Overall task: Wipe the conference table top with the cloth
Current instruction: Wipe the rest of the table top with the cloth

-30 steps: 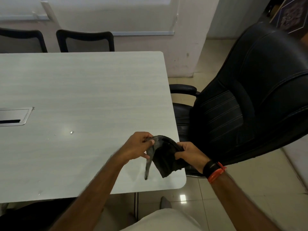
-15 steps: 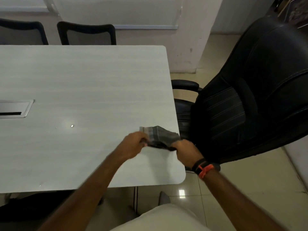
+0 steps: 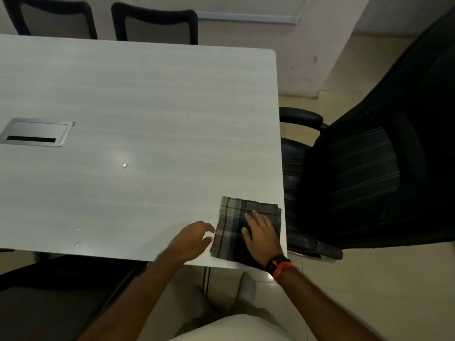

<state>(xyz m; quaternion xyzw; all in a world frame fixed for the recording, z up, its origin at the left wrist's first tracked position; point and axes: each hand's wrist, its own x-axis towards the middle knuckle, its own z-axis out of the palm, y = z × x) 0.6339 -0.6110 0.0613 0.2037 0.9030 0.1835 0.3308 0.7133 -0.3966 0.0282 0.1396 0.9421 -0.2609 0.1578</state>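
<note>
Cloth (image 3: 231,225) now down flat, part-hidden under splayed right hand (image 3: 262,236); left hand (image 3: 194,238) slack, empty.

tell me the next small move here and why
Probably press with the right hand and slide the cloth leftward along the near edge. It lies folded flat at the near right corner of the table top under that flat hand, the left hand sits beside it, and the surface stretches left.
</note>
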